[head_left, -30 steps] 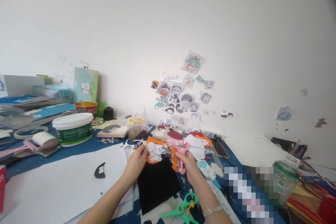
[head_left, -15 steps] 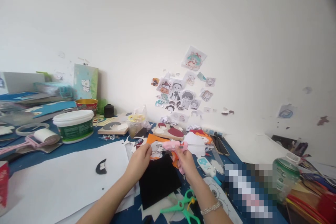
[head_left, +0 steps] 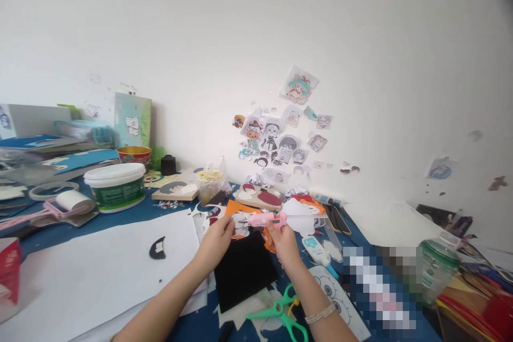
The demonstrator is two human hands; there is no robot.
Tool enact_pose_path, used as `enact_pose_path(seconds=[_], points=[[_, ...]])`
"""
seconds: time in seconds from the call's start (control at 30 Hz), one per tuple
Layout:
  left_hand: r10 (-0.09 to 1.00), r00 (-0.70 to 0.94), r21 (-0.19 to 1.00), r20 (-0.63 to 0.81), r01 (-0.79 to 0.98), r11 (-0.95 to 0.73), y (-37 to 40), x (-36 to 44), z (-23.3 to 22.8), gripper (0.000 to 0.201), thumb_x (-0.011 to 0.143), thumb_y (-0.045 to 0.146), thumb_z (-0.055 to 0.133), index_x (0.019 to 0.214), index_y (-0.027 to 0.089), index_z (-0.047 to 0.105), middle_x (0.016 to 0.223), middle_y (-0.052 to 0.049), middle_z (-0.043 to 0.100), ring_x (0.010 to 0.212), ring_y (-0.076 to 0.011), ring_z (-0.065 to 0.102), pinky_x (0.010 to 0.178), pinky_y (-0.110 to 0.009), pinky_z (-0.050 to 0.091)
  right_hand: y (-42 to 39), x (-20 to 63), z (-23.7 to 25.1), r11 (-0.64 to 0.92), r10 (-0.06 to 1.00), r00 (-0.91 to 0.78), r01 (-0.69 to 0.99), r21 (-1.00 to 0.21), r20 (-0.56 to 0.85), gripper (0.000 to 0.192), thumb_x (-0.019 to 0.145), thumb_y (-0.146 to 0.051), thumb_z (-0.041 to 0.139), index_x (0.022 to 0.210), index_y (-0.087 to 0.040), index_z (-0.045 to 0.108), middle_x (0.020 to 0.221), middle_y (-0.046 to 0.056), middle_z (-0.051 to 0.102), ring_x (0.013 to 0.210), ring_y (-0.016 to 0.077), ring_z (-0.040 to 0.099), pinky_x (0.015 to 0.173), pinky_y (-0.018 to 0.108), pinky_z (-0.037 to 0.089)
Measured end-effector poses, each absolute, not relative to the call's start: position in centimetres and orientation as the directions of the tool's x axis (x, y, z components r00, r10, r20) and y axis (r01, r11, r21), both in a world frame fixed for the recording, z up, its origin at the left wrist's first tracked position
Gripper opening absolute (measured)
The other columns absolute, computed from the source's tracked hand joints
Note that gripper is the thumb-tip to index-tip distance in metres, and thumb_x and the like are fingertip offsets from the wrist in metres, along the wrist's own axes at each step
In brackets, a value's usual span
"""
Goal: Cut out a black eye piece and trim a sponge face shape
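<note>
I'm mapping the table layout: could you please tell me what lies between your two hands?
In the head view, the black sheet lies between the left hand and right hand.

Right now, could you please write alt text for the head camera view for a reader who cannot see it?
The right hand holds a pink glue gun level over an orange cut-out, which the left hand steadies at the top edge of a black sheet. Green scissors lie close by on the cluttered blue table.
</note>
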State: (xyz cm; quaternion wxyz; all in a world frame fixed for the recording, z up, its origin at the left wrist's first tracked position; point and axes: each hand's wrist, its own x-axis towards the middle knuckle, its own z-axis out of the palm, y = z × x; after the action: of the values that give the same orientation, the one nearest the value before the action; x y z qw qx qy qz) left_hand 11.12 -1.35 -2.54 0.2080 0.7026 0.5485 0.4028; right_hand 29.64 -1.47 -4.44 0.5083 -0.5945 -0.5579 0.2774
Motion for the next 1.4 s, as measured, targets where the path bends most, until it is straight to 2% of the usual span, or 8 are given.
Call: enact_pose_path(seconds=[0.33, 0.67, 0.87, 0.97, 1.03, 1.1, 1.17, 1.4], points=[[0.941, 0.075, 0.729, 0.330, 0.613, -0.305, -1.6, 11.1, -2.2, 0.022, 0.082, 0.032, 0.030, 0.063, 0.022, 0.038, 0.064, 0.000, 0.051, 0.066, -0.0184, 0.052, 0.061, -0.027, 0.037, -1.9, 29.7, -4.0, 0.141, 0.931, 0.233, 0.483, -0.864, 0.282, 0.049, 0.072, -0.064, 0.044, 0.058, -0.018, 0.054, 0.044, 0.000, 0.051, 0.044, 0.0150, 0.051, 0.048, 0.025, 0.035], [0.930, 0.079, 0.722, 0.358, 0.608, -0.329, -1.8, 11.2, -2.1, 0.020, 0.082, 0.029, 0.030, 0.066, 0.022, 0.040, 0.063, 0.001, 0.051, 0.064, -0.0172, 0.052, 0.061, -0.026, 0.038, -1.9, 29.7, -4.0, 0.112, 0.882, 0.301, 0.613, -0.782, 0.362, 0.043, 0.070, -0.062, 0.050, 0.069, -0.019, 0.058, 0.054, 0.004, 0.059, 0.060, 0.0222, 0.057, 0.053, 0.027, 0.035], [0.921, 0.112, 0.770, 0.374, 0.515, -0.375, -1.7, 11.1, -2.0, 0.021, 0.082, 0.034, 0.030, 0.069, 0.022, 0.042, 0.068, 0.000, 0.054, 0.071, -0.0178, 0.056, 0.067, -0.027, 0.042, -1.6, 30.4, -4.5, 0.030, 0.828, 0.276, 0.847, -0.531, 0.487, 0.037, 0.073, -0.054, 0.053, 0.077, -0.018, 0.060, 0.068, 0.010, 0.062, 0.068, 0.0252, 0.057, 0.058, 0.029, 0.035], [0.933, 0.086, 0.826, 0.350, 0.442, -0.351, -1.6, 10.8, -1.8, 0.020, 0.081, 0.036, 0.031, 0.069, 0.022, 0.041, 0.069, 0.000, 0.056, 0.075, -0.0183, 0.058, 0.072, -0.029, 0.043, -1.4, 31.2, -4.8, 0.091, 0.809, 0.155, 0.920, -0.382, 0.567, 0.023, 0.079, -0.032, 0.049, 0.092, -0.017, 0.060, 0.079, 0.012, 0.060, 0.079, 0.0264, 0.054, 0.065, 0.031, 0.038], [0.939, 0.065, 0.846, 0.339, 0.416, -0.334, -1.6, 10.6, -1.6, 0.020, 0.080, 0.037, 0.032, 0.069, 0.022, 0.041, 0.068, 0.000, 0.056, 0.075, -0.0185, 0.058, 0.073, -0.030, 0.043, -1.2, 31.7, -4.9, 0.177, 0.810, 0.050, 0.929, -0.324, 0.585, 0.030, 0.075, -0.015, 0.047, 0.103, -0.017, 0.056, 0.093, 0.012, 0.058, 0.089, 0.0268, 0.050, 0.073, 0.034, 0.039], [0.939, 0.048, 0.852, 0.342, 0.405, -0.331, -1.7, 10.5, -1.4, 0.021, 0.080, 0.037, 0.033, 0.067, 0.022, 0.040, 0.066, 0.001, 0.055, 0.074, -0.0186, 0.058, 0.072, -0.030, 0.043, -1.2, 32.0, -4.8, 0.299, 0.825, -0.063, 0.892, -0.338, 0.562, 0.043, 0.067, -0.005, 0.046, 0.107, -0.019, 0.054, 0.105, 0.010, 0.054, 0.098, 0.0261, 0.046, 0.082, 0.036, 0.039], [0.934, 0.049, 0.853, 0.353, 0.394, -0.343, -1.8, 10.6, -1.2, 0.022, 0.079, 0.038, 0.033, 0.067, 0.022, 0.040, 0.065, 0.001, 0.055, 0.073, -0.0184, 0.057, 0.072, -0.030, 0.043, -1.4, 31.8, -4.2, 0.415, 0.825, -0.145, 0.812, -0.411, 0.546, 0.046, 0.063, -0.003, 0.045, 0.104, -0.021, 0.056, 0.110, 0.007, 0.051, 0.104, 0.0241, 0.044, 0.087, 0.035, 0.038], [0.891, 0.221, 0.847, 0.398, 0.285, -0.449, -2.2, 11.7, -1.8, 0.023, 0.079, 0.038, 0.036, 0.064, 0.021, 0.042, 0.063, 0.002, 0.050, 0.065, -0.0157, 0.051, 0.064, -0.027, 0.041, -3.8, 28.9, -0.8, 0.590, 0.787, -0.195, 0.515, -0.622, 0.585, 0.023, 0.079, -0.027, 0.052, 0.100, -0.023, 0.060, 0.107, 0.005, 0.057, 0.105, 0.0216, 0.046, 0.092, 0.035, 0.034]])
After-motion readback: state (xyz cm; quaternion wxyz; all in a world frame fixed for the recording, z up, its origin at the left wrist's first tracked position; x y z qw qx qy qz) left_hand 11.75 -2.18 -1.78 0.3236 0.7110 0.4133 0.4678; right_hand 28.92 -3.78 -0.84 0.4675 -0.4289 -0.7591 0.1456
